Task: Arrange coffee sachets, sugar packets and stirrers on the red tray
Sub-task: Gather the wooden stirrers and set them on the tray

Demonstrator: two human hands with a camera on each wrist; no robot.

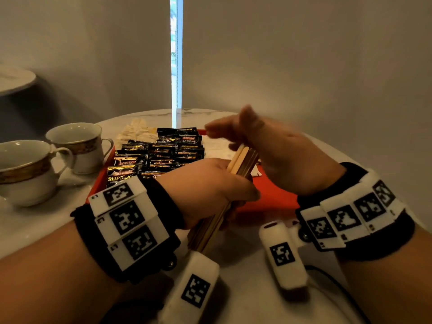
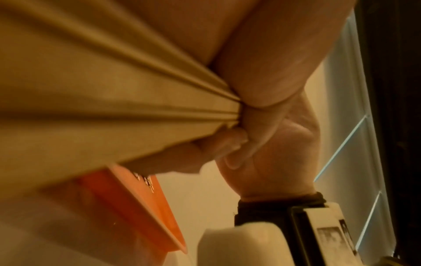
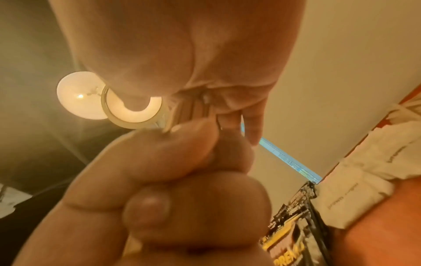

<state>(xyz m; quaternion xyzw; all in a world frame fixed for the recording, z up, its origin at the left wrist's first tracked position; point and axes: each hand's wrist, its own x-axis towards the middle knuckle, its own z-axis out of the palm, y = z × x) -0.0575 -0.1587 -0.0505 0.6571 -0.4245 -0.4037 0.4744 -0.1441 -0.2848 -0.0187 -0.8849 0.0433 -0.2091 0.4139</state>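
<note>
If the left hand, squeezing the stirrers, loosens while the right hand pinches their tops, sticks could slip below.

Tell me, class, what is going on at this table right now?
A person's left hand grips a bundle of wooden stirrers above the red tray, while the right hand works at the bundle's upper end. Black coffee sachets already lie on the tray, with pale sugar packets behind them. Two cups stand beside it.
</note>
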